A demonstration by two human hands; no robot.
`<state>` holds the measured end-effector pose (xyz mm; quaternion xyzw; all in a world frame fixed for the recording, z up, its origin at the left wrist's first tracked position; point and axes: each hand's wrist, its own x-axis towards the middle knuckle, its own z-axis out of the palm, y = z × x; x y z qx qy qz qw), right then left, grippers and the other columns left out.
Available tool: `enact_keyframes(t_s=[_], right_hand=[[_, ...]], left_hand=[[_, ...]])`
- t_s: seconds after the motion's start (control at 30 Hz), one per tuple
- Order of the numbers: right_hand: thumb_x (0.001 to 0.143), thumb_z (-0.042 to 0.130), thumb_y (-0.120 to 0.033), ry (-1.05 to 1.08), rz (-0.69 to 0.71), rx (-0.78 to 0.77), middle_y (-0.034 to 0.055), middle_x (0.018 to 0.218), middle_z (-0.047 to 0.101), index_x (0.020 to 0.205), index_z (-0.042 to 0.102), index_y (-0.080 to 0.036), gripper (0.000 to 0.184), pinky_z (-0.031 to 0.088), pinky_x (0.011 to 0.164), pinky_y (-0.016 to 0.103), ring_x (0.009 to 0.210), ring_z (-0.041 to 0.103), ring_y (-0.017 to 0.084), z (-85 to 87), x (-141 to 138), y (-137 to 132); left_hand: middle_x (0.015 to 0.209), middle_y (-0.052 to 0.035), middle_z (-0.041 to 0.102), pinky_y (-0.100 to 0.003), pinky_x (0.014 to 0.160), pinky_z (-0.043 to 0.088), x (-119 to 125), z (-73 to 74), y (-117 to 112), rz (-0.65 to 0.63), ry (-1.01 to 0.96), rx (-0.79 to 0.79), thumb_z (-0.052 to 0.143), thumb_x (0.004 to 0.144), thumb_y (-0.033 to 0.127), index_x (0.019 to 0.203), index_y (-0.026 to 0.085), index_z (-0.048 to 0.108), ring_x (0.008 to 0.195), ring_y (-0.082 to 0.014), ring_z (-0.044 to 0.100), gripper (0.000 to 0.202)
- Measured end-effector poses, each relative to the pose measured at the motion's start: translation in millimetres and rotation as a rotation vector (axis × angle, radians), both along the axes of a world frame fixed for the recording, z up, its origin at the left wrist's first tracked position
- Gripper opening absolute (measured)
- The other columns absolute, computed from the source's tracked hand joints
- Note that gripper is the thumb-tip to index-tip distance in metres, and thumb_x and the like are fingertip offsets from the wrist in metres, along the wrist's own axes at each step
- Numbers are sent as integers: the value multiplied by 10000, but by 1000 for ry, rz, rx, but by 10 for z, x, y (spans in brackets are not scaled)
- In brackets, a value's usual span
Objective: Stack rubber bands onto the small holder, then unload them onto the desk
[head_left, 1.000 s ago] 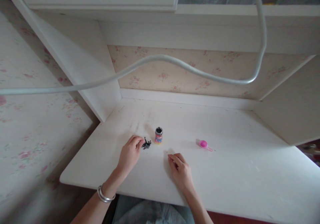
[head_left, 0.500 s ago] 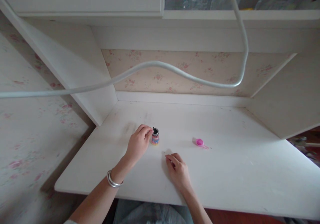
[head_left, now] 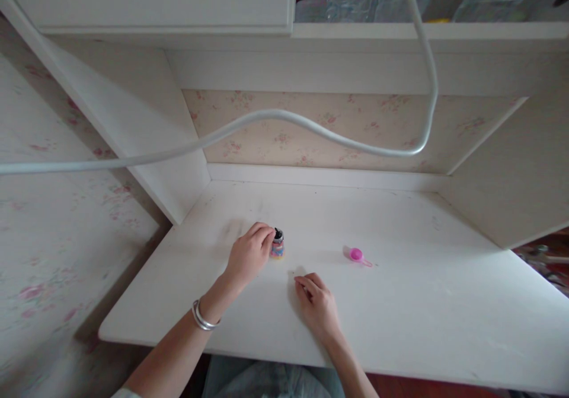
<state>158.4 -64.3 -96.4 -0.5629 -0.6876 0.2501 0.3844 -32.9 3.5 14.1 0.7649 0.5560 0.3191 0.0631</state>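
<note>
Against the view of one second earlier, a clear change is noted at the small printed jar (head_left: 278, 248): the loose pile of black strands then seen beside it is no longer visible on the white desk (head_left: 400, 315), and the left hand (head_left: 251, 254) is now found at the jar's rim. Black strands (head_left: 278, 232) are seen in the jar mouth, a tip standing proud of the silvery rim; compared with half a second earlier, less appears to be raised above it. The work is therefore judged to be shifted from gathering on the desktop to tucking in at the mouth — the transfer of the pile is taken to be largely made, though the desk behind the left hand is hidden. The left fingertips are bunched against the near-left side of the rim; how tightly they are closed, and whether any strand is pinched, cannot be told, as the gap is masked. The right hand (head_left: 317, 306) is rested on the desk in front of the jar, unchanged — loosely curled, thumb near forefinger, nothing seen in it. The jar is kept upright. The pink strapped cap (head_left: 356, 254) is left untouched, well apart to the right.
</note>
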Motion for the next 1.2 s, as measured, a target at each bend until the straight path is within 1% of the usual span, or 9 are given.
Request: enact_keyframes(t_s=[0.2,0.33,0.43,0.53,0.63,0.73,0.83,1.03,1.2], right_hand=[[920,423,-306,-1,-8,7,46,893,642,931,704,-218,294,435,595,193,690,606,116,-5,-12,15],[920,413,-327,15,-17,-16,57,898,643,930,702,-212,311,442,594,202,696,607,128,2,-18,4],[924,409,-347,29,-20,-34,64,904,642,929,698,-205,322,447,601,209,696,603,133,20,-25,-4],[925,415,-341,8,-4,-40,58,911,642,929,697,-210,312,447,618,212,706,603,131,32,-38,-7],[919,429,-329,-38,5,-38,47,903,645,920,700,-217,293,445,630,210,710,607,128,25,-56,-10],[913,436,-331,-82,-6,-31,42,901,650,918,704,-222,289,449,629,206,712,615,128,15,-73,-22],[914,434,-336,-109,-10,-30,41,900,653,916,707,-224,294,454,622,201,712,622,128,21,-85,-40],[918,424,-333,-158,-19,-30,40,918,658,924,703,-234,295,461,653,219,733,628,138,25,-93,-54],[915,413,-332,-176,-15,-15,49,925,667,932,707,-235,310,465,652,228,756,634,149,9,-97,-44]], left_hand=[[1003,-21,662,-250,838,488,-61,24,-22,-18,-63,18,414,944,271,963,230,634,894,-129,631,224],[999,-40,653,-244,766,496,-197,-55,-59,8,-143,40,421,937,278,965,218,629,883,-134,619,219],[954,-40,647,-238,709,493,-350,-229,-151,64,-170,16,422,933,304,938,212,630,781,-123,613,227],[943,-32,647,-249,690,487,-503,-466,-305,130,-85,-79,429,927,312,927,215,626,699,-117,604,220],[998,-37,639,-249,701,483,-609,-676,-463,189,41,-172,455,915,298,967,226,621,765,-135,628,188],[1073,-42,622,-246,718,480,-652,-801,-538,218,121,-221,465,911,279,1042,239,605,855,-151,640,197],[1122,-47,606,-248,706,471,-653,-844,-512,228,162,-234,454,916,253,1103,242,585,874,-155,640,229],[1006,-24,618,-234,648,437,-639,-835,-418,188,196,-257,423,933,252,921,230,616,782,-133,632,194],[985,-25,614,-234,652,444,-671,-845,-444,163,140,-240,385,949,237,932,226,595,793,-136,635,211]])
